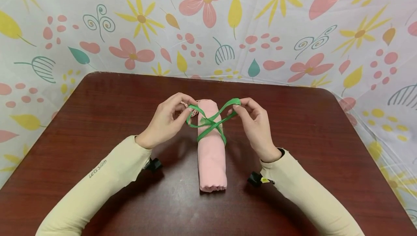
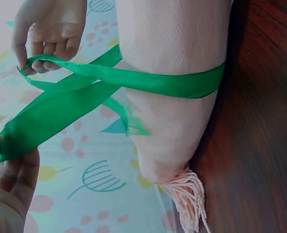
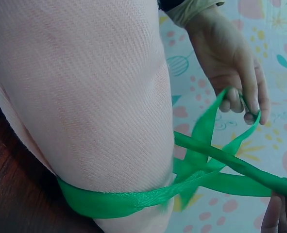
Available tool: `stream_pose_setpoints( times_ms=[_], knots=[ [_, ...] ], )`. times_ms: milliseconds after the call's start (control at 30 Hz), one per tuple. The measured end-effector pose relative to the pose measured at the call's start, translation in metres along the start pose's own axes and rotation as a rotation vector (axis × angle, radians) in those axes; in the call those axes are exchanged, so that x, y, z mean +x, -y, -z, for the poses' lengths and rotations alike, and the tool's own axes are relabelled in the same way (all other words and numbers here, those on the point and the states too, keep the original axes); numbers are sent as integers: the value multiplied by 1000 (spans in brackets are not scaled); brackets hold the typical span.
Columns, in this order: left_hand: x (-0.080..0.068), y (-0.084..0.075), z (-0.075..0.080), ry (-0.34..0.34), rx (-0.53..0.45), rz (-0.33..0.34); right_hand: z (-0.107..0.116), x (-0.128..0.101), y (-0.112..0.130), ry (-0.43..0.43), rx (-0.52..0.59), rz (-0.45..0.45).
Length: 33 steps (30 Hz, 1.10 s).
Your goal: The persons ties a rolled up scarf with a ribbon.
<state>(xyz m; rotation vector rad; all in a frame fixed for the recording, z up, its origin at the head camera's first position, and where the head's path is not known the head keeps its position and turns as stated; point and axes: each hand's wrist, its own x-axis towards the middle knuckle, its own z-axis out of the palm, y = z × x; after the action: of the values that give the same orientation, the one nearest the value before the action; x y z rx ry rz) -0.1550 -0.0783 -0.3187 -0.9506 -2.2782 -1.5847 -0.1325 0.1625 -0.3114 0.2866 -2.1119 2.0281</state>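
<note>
— On the tabletop (image 1: 97,120), what lies between those hands?

— A rolled pink towel (image 1: 211,156), long axis running twelve to six, fringed end at twelve. A green ribbon (image 1: 210,123) circles its upper half and crosses on top.

— And the hands?

— The left hand (image 1: 166,122) sits at nine o'clock of the crossing, fingers curled and pinching one loop. The right hand (image 1: 255,123) sits at three o'clock, thumb and fingertips pinching the other loop, held slightly higher.

— Which is nearer the crossing?

— About equal, I'd say; each loop leads outward from the crossing, across the roll's axis.
</note>
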Motion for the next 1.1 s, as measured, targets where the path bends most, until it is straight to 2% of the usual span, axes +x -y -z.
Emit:
stream_pose_setpoints(
  times_ms=[367,833,1100],
  knots=[
    [0,3,10,-45,103,-26,11,1,-1,-30,31,-6],
    [-8,13,33,-13,245,-32,34,0,-11,-54,-6,9],
    [-12,17,46,54,297,4,49,-3,-13,-65,-8,-2]
  ],
)
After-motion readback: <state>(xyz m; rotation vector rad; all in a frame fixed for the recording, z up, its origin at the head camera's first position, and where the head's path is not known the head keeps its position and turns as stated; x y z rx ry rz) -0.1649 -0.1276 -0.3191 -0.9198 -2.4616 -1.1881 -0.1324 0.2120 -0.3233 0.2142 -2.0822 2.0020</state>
